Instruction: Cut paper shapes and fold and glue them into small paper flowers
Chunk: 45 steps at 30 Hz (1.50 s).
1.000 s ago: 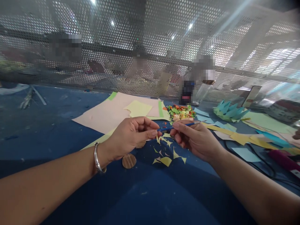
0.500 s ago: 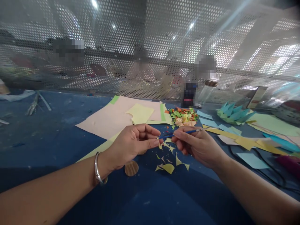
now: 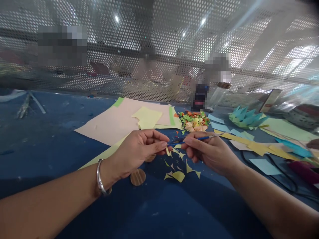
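My left hand (image 3: 139, 149), with a silver bangle (image 3: 100, 177) at the wrist, is closed in a pinch. Between its fingertips is a small pale-yellow paper piece (image 3: 167, 151), one end hanging down. My right hand (image 3: 215, 152) grips a thin blue stick-like tool (image 3: 204, 137) with a pale, slender rear end. The tool's front end reaches to my left fingertips, which hide its very tip. Below both hands lie yellow paper scraps (image 3: 178, 176) and a round wooden disc (image 3: 138, 177). A second disc (image 3: 150, 158) is partly covered by my left hand.
Pink paper (image 3: 107, 122) and a cut yellow sheet (image 3: 148, 118) lie beyond my hands. A pile of coloured paper flowers (image 3: 195, 121) is behind my right hand. To the right are a blue paper flower (image 3: 245, 119), paper strips (image 3: 259, 148) and a black cord (image 3: 281, 177). Perforated metal mesh (image 3: 159, 79) borders the back.
The view has shifted slightly. The yellow paper piece at my left fingertips now shows more, hanging downward. Both hands keep nearly the same pose, and the blue tool stays in my right hand.
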Each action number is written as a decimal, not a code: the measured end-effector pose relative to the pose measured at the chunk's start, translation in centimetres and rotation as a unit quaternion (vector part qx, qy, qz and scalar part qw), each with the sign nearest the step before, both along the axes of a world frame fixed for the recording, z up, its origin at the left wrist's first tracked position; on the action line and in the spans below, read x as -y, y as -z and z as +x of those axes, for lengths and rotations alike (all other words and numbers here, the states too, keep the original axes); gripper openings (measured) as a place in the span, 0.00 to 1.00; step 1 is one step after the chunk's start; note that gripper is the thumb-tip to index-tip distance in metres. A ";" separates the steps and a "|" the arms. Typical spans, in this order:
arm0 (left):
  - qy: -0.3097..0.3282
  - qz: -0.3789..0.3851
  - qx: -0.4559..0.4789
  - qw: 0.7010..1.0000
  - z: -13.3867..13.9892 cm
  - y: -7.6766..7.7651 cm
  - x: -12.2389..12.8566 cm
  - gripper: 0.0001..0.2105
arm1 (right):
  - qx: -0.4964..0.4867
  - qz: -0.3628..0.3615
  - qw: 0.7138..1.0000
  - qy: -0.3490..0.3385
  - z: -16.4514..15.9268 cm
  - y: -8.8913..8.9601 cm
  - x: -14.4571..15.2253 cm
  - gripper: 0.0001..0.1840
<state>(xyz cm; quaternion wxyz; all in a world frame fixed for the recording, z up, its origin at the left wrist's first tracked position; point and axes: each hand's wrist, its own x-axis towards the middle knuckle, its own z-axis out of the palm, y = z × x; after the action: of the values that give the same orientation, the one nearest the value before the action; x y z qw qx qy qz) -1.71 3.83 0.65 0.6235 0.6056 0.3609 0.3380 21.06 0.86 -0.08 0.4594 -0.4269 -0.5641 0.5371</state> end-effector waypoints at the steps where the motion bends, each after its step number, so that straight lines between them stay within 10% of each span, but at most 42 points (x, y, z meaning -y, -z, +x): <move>1: 0.000 0.001 -0.005 1.000 0.0 0.0 0.0 0.09 | 0.000 0.000 1.000 0.000 0.0 0.0 0.0 0.14; 45: 0.038 -0.046 -0.010 0.998 -0.5 0.1 0.1 0.11 | 0.081 0.018 0.996 -0.023 0.0 0.1 0.5 0.16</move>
<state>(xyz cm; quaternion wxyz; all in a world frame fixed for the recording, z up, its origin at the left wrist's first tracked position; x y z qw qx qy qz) -2.17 3.69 0.54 0.6592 0.5929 0.3594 0.2910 21.04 0.39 -0.15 0.4072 -0.4474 -0.6185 0.5014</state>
